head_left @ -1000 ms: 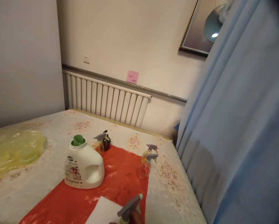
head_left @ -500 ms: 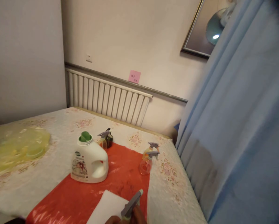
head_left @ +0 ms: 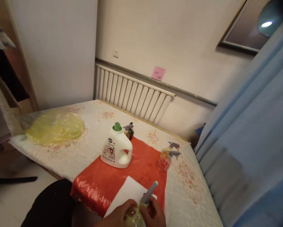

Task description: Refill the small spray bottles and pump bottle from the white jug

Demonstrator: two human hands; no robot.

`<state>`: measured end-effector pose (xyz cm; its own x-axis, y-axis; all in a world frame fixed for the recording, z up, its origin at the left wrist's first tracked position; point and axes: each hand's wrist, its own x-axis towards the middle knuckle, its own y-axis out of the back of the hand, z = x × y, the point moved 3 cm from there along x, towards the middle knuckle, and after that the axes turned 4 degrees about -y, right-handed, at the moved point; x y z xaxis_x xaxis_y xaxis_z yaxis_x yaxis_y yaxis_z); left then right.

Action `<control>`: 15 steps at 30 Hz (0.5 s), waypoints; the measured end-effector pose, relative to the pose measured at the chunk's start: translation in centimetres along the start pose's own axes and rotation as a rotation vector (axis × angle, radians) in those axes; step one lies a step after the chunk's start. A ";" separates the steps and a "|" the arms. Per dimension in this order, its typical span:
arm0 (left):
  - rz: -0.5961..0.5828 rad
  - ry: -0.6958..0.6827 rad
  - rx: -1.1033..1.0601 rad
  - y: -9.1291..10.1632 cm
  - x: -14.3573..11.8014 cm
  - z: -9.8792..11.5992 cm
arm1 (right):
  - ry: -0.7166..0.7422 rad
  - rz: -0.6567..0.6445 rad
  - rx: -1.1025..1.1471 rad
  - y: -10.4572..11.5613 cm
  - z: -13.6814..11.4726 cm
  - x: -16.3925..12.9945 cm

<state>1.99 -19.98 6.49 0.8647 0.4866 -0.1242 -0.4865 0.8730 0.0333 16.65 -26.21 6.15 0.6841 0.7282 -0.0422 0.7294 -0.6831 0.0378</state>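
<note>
At the bottom edge both my hands close around a small clear spray bottle (head_left: 134,217) with a grey trigger head pointing up and right. My left hand (head_left: 116,216) cups its body and my right hand (head_left: 154,214) grips the neck by the trigger. Under them lies a white sheet (head_left: 127,194) on a red plastic mat (head_left: 141,165). Farther back on the mat stands a white detergent jug (head_left: 116,151) with a green cap.
Two small spray bottles (head_left: 166,157) stand at the mat's right edge and two more (head_left: 129,130) behind the jug. A yellow plastic bag (head_left: 55,127) lies at the left of the floral tablecloth. A radiator lines the wall; a blue curtain (head_left: 250,142) hangs right.
The view has pulled back and turned left, showing more of the table and floor. Both hands, barely in frame before, now show holding the spray bottle.
</note>
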 end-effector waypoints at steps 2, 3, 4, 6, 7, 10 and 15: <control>0.017 -0.023 0.016 0.2 -0.2 0.1 | 0.008 0.008 -0.029 -0.1 0.1 -0.1; 0.027 -0.031 0.024 0.4 -0.3 0.1 | 0.016 0.011 -0.045 -0.1 0.1 -0.2; 0.035 -0.028 0.034 0.5 -0.3 0.1 | 0.028 0.014 -0.062 -0.2 0.0 -0.2; 0.058 -0.009 0.067 0.9 -0.4 -0.1 | 0.042 0.017 -0.092 -0.4 -0.2 -0.4; 0.071 -0.009 0.091 1.1 -0.4 -0.2 | 0.043 0.017 -0.099 -0.6 -0.3 -0.5; 0.102 -0.057 0.144 1.7 -0.5 -0.4 | 0.029 0.009 -0.088 -1.1 -0.6 -0.9; 0.137 -0.137 0.207 2.3 -0.5 -1.4 | 0.028 0.000 -0.094 -1.8 -1.1 -1.2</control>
<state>0.29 -18.26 5.27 0.8082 0.5881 0.0300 -0.5764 0.7797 0.2446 14.54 -25.83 7.23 0.6827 0.7305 -0.0141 0.7255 -0.6755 0.1318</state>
